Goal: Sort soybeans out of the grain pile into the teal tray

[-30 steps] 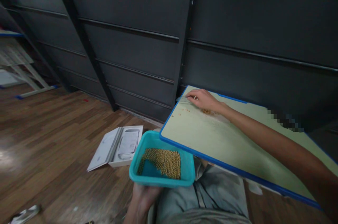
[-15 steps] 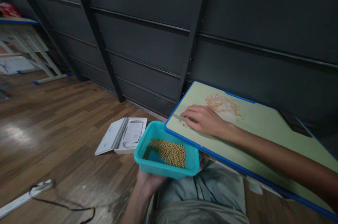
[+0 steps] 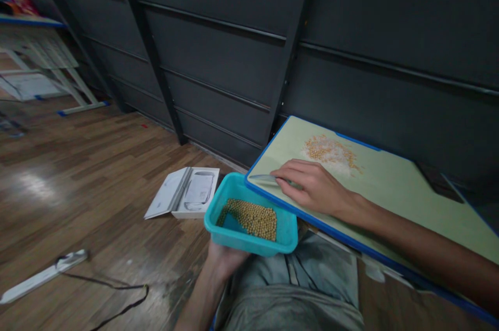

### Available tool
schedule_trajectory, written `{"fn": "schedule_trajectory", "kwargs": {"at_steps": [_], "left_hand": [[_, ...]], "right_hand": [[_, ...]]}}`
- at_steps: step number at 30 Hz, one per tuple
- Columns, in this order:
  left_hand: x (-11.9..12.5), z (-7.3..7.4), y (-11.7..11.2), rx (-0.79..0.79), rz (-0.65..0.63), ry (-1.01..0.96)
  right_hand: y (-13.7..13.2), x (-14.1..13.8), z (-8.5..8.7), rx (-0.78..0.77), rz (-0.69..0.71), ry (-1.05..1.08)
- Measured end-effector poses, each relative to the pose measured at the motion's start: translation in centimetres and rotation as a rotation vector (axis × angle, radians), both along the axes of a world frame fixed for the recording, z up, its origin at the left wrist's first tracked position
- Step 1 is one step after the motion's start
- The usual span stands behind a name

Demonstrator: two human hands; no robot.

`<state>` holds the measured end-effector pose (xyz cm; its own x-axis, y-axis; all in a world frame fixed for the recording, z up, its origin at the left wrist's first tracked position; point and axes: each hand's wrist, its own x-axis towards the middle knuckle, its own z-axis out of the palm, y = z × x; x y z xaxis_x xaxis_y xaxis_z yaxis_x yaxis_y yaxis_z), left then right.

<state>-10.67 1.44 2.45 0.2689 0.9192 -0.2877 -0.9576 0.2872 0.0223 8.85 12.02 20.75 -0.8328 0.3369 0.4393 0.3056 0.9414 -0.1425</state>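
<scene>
Beans (image 3: 251, 216) filled a teal tub (image 3: 237, 241) that the left hand (image 3: 226, 262) clasped just beside the desk (image 3: 390, 196); on the desk, the right hand (image 3: 315, 190) pinched a thin strip (image 3: 265, 179).

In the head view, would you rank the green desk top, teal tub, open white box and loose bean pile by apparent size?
1. green desk top
2. teal tub, only narrowly, and it sits nearer the camera
3. open white box
4. loose bean pile
</scene>
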Motion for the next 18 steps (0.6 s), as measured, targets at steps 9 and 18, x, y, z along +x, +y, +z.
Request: {"fn": "schedule_trajectory", "kwargs": {"at_steps": [9, 18], "left_hand": [[1.2, -3.3, -0.7, -0.022, 0.053, 0.071], [6.0, -4.8, -1.3, 0.063, 0.015, 0.082]], "right_hand": [[5.6, 5.4, -0.8, -0.055, -0.475, 0.287], [8.0, 10.9, -2.0, -0.069, -0.654, 0.457]]}}
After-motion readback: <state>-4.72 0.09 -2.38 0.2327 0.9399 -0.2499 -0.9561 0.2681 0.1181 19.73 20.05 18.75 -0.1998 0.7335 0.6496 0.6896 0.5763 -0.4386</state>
